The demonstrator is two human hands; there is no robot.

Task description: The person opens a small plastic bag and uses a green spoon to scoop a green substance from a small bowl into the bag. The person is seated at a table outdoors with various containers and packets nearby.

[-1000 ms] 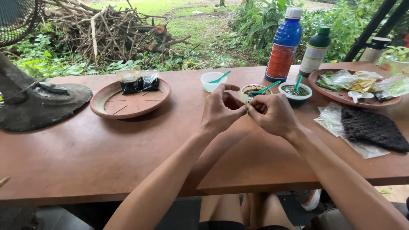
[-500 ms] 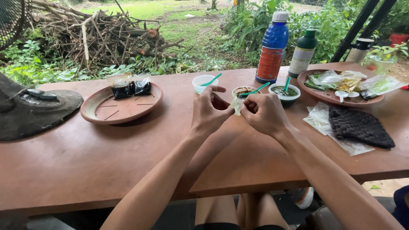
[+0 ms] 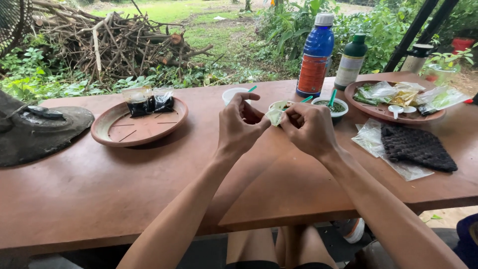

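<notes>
A small pale plastic pouch (image 3: 275, 116) is being held up between the person's two hands, just above the brown wooden table (image 3: 149, 184) and in front of the little white cups. The left hand (image 3: 240, 127) is pinching one edge of it with thumb and fingertips closed together, and the right hand (image 3: 309, 128) is gripping the opposite edge the same way, so both hands are clamped on it and nearly touching. It looks featherlight, thin and limp, likely a bit slick; I'd judge the corners or the top seam the only sensible places to grip, since the middle would just crumple.

Behind the hands, three small white cups (image 3: 329, 105) with green spoons are standing near a tall blue bottle (image 3: 315, 57) and a dark green bottle (image 3: 351, 62). A clay dish (image 3: 119, 134) to the left is carrying dark packets, and another clay dish (image 3: 383, 113) to the right is holding clear bags. A dark knitted cloth (image 3: 416, 147) is lying on plastic. Beyond the table edge, grass and a pile of branches (image 3: 114, 42) are showing.
</notes>
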